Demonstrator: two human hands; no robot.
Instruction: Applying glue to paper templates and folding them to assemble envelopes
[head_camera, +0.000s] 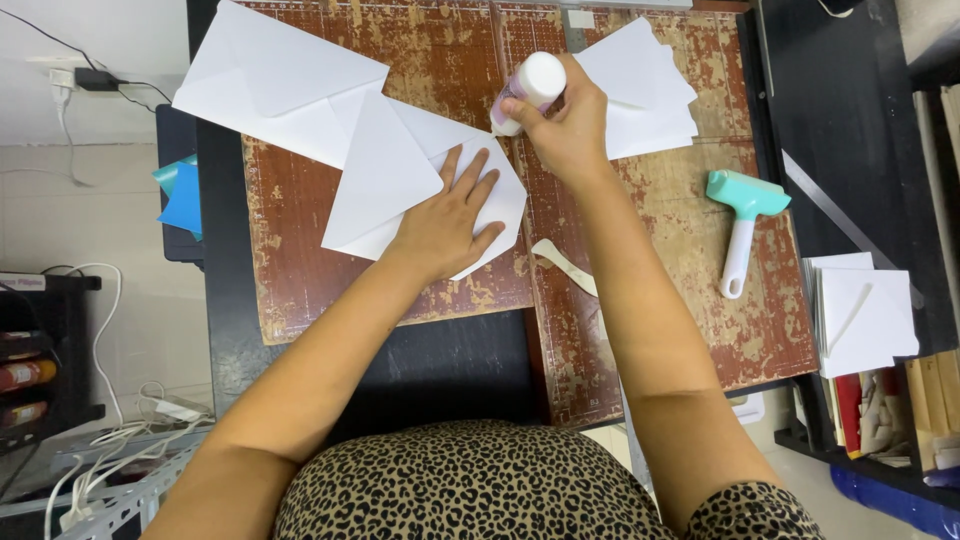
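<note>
Worn brown cutting mat (330, 290): your flat, open left hand (450, 225) pins the white envelope (385, 175) while your right hand (570, 125) grips the glue bottle (528, 90), whose hard squeeze could flood the flap.

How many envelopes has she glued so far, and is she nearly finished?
An exact count cannot be read. A white stack at the far right may be finished pieces. In hand: the left hand presses one folded white sheet flat while the right hand tips a glue bottle at its edge. Waiting: loose sheets behind the bottle and a large one at upper left. The teal roller lies untouched.
</note>
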